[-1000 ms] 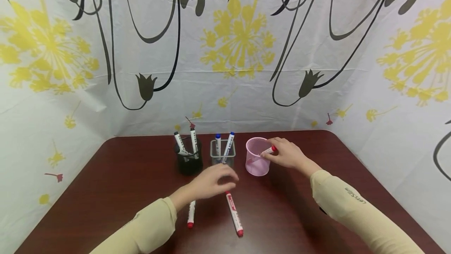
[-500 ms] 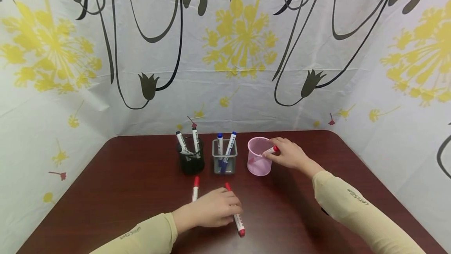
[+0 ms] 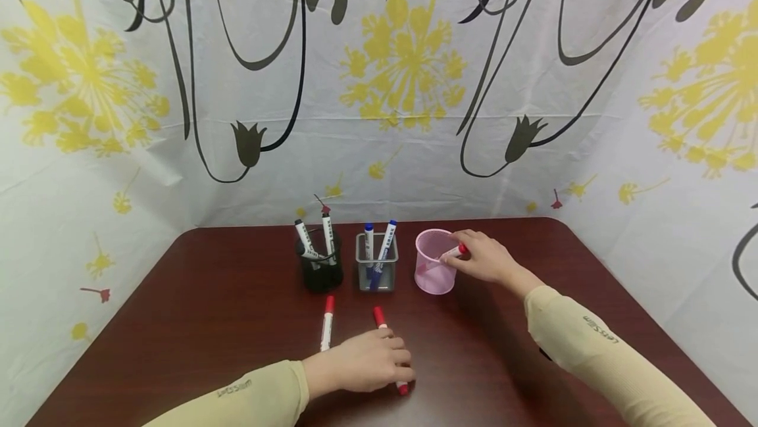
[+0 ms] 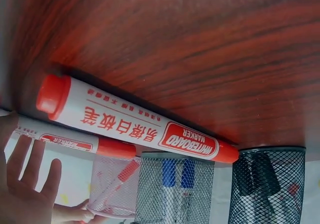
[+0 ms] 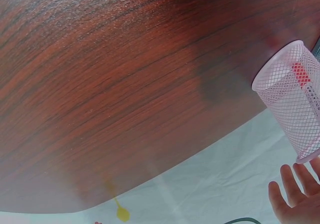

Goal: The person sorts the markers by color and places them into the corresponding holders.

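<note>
My left hand is over a red-capped whiteboard marker on the table, its fingers curved round the barrel. In the left wrist view its spread fingers meet one end of that marker; the exact contact is partly hidden. A second red-capped whiteboard marker lies to its left, large in the left wrist view. My right hand is at the rim of a pink mesh pen cup, pinching a red-ended whiteboard marker. This marker tilts into the cup, its lower red part visible through the mesh.
Left of the pink cup stands a square grey mesh holder with two blue-capped markers. Further left is a round black mesh cup with black-capped markers. A patterned cloth rises behind the dark wooden table.
My left hand has come down and toward me onto the marker, which has shifted slightly left in the last half second. My right hand stays at the pink cup with its marker.
</note>
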Motion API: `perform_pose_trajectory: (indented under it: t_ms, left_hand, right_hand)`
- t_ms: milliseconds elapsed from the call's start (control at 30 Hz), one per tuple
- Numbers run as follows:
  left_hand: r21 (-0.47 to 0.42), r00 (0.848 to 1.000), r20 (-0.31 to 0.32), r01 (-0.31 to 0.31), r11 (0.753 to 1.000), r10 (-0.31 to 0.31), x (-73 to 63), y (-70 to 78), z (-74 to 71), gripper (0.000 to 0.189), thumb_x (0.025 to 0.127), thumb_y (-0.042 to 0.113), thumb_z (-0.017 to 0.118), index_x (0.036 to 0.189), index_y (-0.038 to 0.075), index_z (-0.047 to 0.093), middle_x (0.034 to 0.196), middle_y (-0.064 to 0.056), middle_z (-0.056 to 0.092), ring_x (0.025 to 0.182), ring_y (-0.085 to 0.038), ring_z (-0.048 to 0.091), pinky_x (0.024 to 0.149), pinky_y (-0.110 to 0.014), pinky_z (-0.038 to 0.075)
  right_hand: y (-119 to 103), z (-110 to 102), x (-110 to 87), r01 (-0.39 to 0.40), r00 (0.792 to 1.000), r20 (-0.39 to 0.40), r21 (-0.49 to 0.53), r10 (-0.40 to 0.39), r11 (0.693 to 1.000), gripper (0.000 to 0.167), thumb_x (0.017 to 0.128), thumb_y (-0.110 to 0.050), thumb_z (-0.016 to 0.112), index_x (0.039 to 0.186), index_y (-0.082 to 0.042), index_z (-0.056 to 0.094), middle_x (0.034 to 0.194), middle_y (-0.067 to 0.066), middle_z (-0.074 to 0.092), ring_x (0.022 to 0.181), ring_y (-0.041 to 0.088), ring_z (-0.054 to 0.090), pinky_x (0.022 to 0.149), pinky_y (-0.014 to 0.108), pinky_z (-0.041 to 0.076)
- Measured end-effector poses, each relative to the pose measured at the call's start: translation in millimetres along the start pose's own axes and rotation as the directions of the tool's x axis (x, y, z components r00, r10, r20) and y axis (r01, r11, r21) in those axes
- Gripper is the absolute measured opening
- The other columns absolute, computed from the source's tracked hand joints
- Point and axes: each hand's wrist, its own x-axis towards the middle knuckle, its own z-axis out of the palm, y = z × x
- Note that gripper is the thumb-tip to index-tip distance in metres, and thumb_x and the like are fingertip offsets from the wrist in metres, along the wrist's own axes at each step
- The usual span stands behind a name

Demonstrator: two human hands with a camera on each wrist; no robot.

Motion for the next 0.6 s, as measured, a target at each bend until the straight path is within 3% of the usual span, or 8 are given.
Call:
perform_pose_trajectory:
  t_ms: [333,600]
  left_hand:
    - [0.065,0.999,-0.010,-0.048,0.997,0.048,2.3,-0.6,1.8,0.011,0.082,0.027,0.055,0.091,0.029,0.060,0.080,0.013,0.053,0.078,-0.007,0.049,0.074,-0.025,0.038]
    - [0.035,0.991,-0.125,-0.037,0.999,0.041,3.8,-6.0,-9.2,0.013,0.084,0.024,0.055,0.096,0.025,0.060,0.081,0.013,0.056,0.077,-0.006,0.050,0.068,-0.022,0.038]
  right_hand:
    - [0,1,0.4,-0.005,1.000,0.001,0.003,0.005,1.000,0.057,0.079,-0.046,0.059,0.117,-0.003,0.054,0.112,0.013,0.053,0.100,0.029,0.049,0.078,0.046,0.041]
    - [0,0,0.5,-0.004,1.000,0.003,-0.001,0.004,1.000,0.059,0.079,-0.047,0.059,0.117,-0.003,0.054,0.110,0.013,0.053,0.099,0.028,0.049,0.078,0.046,0.042]
